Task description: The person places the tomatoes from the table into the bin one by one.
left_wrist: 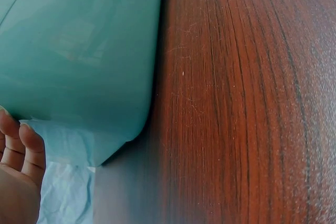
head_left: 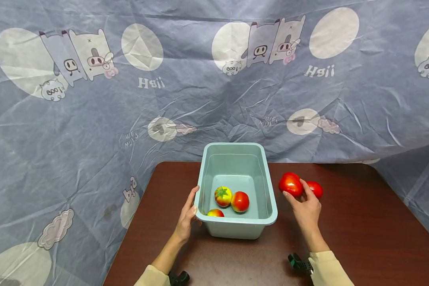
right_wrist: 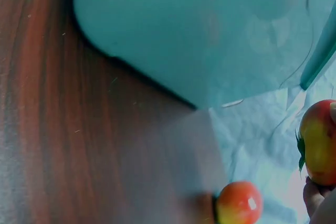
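A pale green plastic bin [head_left: 236, 230] stands on the table with three red-and-yellow tomatoes inside: one with a green leafy top [head_left: 223, 196], a redder one [head_left: 240, 201], and one [head_left: 215, 213] partly hidden by the near rim. My left hand [head_left: 186, 218] holds the bin's left rim near its front corner; in the left wrist view its fingers [left_wrist: 32, 148] lie against the outer wall. To the right of the bin, my right hand [head_left: 307, 208] pinches a large red tomato [head_left: 290, 184] between thumb and fingers. The right wrist view shows this tomato's green top and yellow patch.
Another tomato [head_left: 315, 189] rests on the table just behind and right of my right hand. The dark brown wooden table [head_left: 371, 222] extends to the right. A grey-blue printed cloth [head_left: 214, 103] hangs behind the table and along its left side.
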The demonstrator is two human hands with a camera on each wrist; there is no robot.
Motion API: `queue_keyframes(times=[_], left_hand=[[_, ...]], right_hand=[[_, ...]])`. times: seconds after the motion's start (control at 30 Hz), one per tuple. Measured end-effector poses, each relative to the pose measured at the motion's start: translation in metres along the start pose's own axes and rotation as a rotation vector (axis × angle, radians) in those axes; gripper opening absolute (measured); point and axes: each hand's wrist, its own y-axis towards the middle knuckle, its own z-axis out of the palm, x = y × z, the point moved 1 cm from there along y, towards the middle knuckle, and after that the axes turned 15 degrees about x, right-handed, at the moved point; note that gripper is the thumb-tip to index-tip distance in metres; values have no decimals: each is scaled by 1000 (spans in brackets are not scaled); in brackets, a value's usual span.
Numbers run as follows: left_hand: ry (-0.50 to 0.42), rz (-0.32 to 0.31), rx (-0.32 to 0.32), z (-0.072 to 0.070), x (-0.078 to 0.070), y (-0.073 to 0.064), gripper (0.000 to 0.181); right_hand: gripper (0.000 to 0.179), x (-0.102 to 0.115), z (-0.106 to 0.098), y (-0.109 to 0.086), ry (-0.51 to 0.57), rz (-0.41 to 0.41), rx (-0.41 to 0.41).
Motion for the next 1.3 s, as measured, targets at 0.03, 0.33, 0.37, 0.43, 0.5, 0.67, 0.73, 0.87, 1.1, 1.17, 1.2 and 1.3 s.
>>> queue_keyframes(times=[0.03, 0.33, 0.37, 0.43, 0.5, 0.67, 0.73, 0.87, 1.1, 1.17, 1.2, 1.3], left_hand=[[0, -1, -2, 0, 0, 0, 58], [2, -1, 4, 1, -2, 1, 59], [10, 0, 2, 1, -3, 1, 59], [18, 4, -4, 1, -3, 0, 59], [21, 8, -8, 0, -2, 0, 59], [3, 4, -7, -3, 10, -1, 59], [1, -5, -11, -4, 16, -1, 58], [7, 3, -16, -6, 25, -2, 58], [5, 4, 1, 0, 1, 0, 59], [14, 3, 1, 1, -3, 0, 59], [16, 3, 1, 1, -3, 0, 59], [17, 9, 0, 1, -3, 0, 59]], right_hand=[[67, 4, 0, 0, 0, -12, -3], [66, 36, -2, -5, 22, -121, -56], [65, 41, -2, -6, 41, -137, -56], [65, 49, -1, -8, 77, -165, -46], [66, 57, 0, -10, 121, -180, -28], [67, 75, 4, -16, 227, -198, 19], [68, 83, 6, -18, 247, -221, 40], [68, 102, 8, -25, 212, -259, 69], [65, 114, 16, -26, 162, -257, 108], [65, 115, 19, -26, 161, -282, 126], [65, 116, 21, -26, 153, -297, 132], [65, 120, 23, -26, 153, -326, 148]])
